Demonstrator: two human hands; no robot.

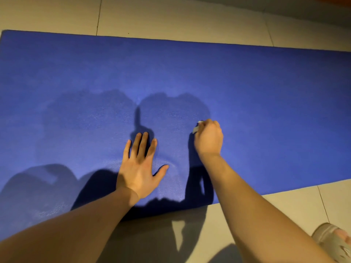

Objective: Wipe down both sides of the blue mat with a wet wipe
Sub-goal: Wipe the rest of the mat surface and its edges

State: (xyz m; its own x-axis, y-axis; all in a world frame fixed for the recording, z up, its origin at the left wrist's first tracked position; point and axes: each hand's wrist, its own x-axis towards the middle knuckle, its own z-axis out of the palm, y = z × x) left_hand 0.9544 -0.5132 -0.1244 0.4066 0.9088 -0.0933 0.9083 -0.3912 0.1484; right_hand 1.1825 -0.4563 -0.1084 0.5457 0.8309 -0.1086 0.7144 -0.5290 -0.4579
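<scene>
The blue mat (pixel 266 103) lies flat on a tiled floor and fills most of the view. My left hand (pixel 139 168) presses flat on the mat near its front edge, fingers spread. To its right, my right hand (pixel 209 138) is curled around a small white wet wipe (pixel 196 128) and holds it against the mat. Only a corner of the wipe shows past the fingers. A darker damp-looking patch spreads on the mat beyond both hands.
Pale floor tiles (pixel 180 18) surround the mat at the back and at the front right. A foot in a grey slipper (pixel 334 242) stands at the bottom right corner. Shadows of my arms and head fall across the mat's near part.
</scene>
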